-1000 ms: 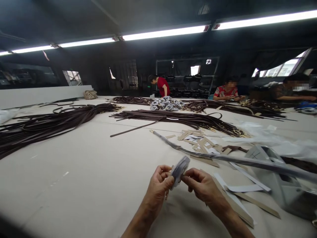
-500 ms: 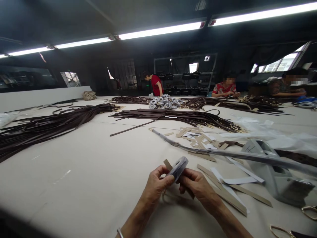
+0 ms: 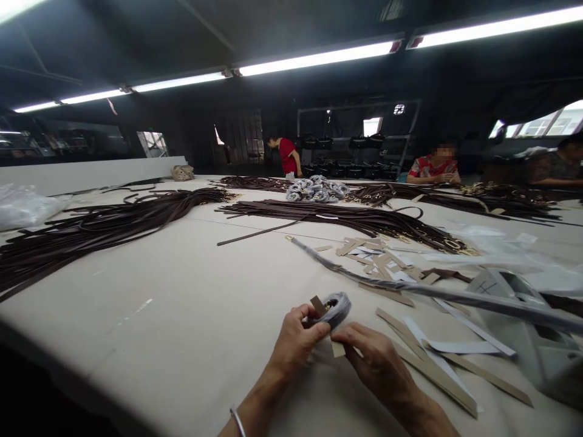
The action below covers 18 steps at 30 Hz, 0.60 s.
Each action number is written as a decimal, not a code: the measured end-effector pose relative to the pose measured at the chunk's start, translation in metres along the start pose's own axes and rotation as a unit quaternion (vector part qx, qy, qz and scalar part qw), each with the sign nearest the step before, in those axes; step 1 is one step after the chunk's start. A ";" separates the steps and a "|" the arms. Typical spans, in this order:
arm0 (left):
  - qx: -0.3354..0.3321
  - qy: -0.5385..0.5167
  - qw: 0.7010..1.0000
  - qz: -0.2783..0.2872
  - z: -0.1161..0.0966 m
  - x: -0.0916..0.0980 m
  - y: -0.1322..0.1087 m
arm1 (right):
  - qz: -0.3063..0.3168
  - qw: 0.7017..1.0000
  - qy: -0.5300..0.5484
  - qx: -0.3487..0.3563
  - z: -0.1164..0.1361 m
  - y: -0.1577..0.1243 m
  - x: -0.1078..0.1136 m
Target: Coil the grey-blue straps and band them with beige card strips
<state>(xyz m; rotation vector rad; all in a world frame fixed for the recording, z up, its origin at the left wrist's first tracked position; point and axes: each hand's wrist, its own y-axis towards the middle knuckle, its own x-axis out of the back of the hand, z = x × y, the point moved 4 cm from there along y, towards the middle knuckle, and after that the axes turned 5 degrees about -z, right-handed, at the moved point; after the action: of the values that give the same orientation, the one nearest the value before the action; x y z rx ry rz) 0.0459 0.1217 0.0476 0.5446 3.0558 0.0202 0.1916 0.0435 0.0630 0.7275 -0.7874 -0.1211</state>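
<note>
A coiled strap (image 3: 340,308) in greyish plastic wrap is gripped between the thumb and fingers of my left hand (image 3: 294,343). Something gold-coloured shows in the middle of the coil. One end of a tan card strip (image 3: 317,304) sticks up beside the coil at my left fingers. Below the coil, a pale strip end (image 3: 337,348) is pinched by my right hand (image 3: 376,358), whose fingers are closed just under the coil. How the strip runs between the two ends is hidden.
Tan and white strips (image 3: 432,364) lie right of my hands, near a grey tape dispenser (image 3: 523,328). A plastic-wrapped strap (image 3: 401,285) crosses there. Brown straps (image 3: 310,212) lie in bundles beyond. Wrapped coils (image 3: 316,189) are piled farther back. Other people (image 3: 435,167) are across the table.
The view has swung left, so things appear farther right. The coil has tilted to show its ring face and centre. My right hand has shifted to the pale strip end below it.
</note>
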 end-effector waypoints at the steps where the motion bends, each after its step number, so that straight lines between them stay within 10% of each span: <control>1: -0.026 0.051 0.998 -0.010 -0.002 -0.001 -0.001 | -0.006 0.998 -0.048 0.031 0.005 0.002 0.003; 7: -0.189 0.225 0.956 0.002 -0.008 -0.010 -0.009 | -0.067 0.986 -0.122 0.096 0.014 0.007 0.015; 18: -0.217 0.256 0.934 0.120 -0.007 -0.011 -0.016 | -0.020 0.974 0.076 -0.211 -0.024 -0.003 0.002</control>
<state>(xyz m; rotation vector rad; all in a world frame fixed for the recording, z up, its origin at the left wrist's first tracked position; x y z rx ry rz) 0.0508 0.1024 0.0549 0.9969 3.2560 0.9622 0.2101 0.0541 0.0510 0.3440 -0.5744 -0.2589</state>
